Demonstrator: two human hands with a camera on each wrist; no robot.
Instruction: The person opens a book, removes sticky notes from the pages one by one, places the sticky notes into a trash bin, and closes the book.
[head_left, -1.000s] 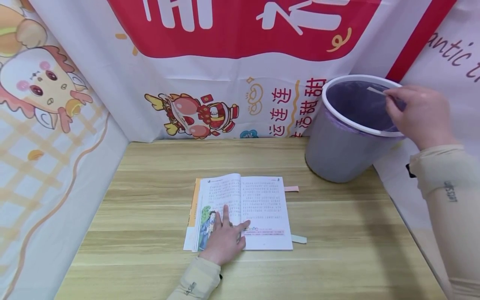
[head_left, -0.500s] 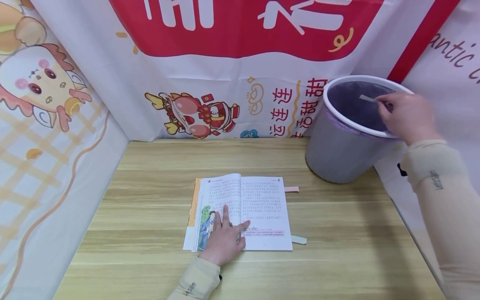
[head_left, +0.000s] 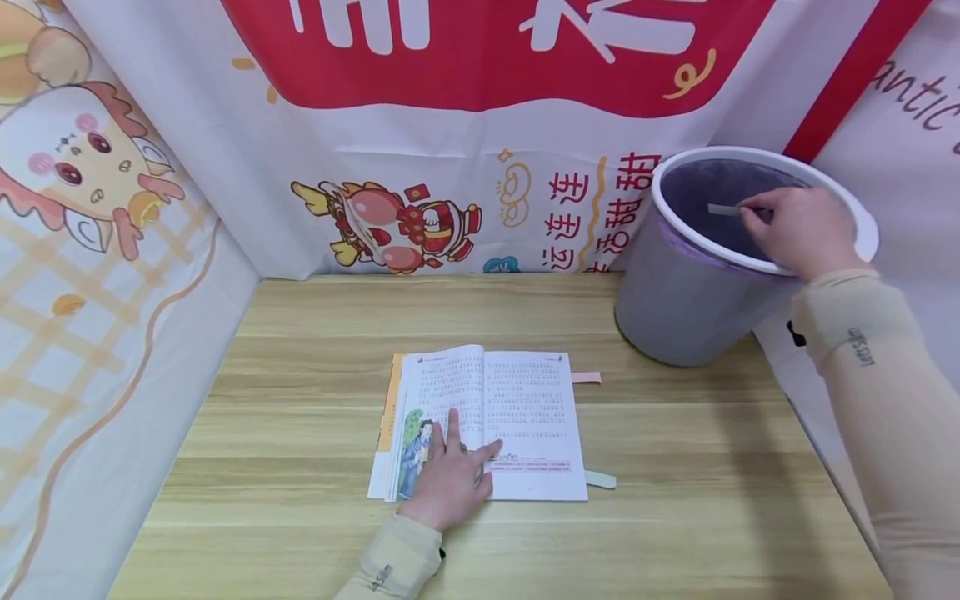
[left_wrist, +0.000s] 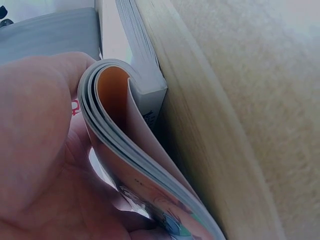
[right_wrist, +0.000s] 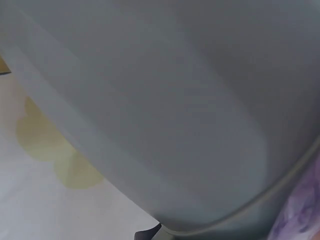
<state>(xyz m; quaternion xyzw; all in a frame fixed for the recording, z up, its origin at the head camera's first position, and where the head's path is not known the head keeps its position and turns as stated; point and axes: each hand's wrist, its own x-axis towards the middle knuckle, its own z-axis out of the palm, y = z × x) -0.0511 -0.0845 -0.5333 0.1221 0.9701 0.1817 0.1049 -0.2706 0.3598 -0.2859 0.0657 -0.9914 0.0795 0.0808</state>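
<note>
An open book [head_left: 525, 400] lies on the wooden table, with printed text and a drawing of a figure on its left page. My left hand [head_left: 450, 487] rests on it near the spine, fingers spread and straight. In the left wrist view the curved pages [left_wrist: 135, 155] bulge beside the palm. At the upper right, my right hand [head_left: 806, 229] pinches a thin pale strip [head_left: 723, 210] over the mouth of a grey trash bin [head_left: 690, 292]. The right wrist view shows mostly the bin's outer wall [right_wrist: 150, 110]; the fingers are hidden there.
A pink strip [head_left: 587, 377] and a pale green strip [head_left: 600, 479] stick out from the book's right edge. The bin has a white rim [head_left: 663, 200] and a purple liner [right_wrist: 300, 210]. Printed cloth [head_left: 420, 142] hangs behind the wooden table [head_left: 300, 533].
My right hand has moved left and slightly down with the strip, farther over the bin's mouth. The left hand stays on the book. The head view has shifted slightly.
</note>
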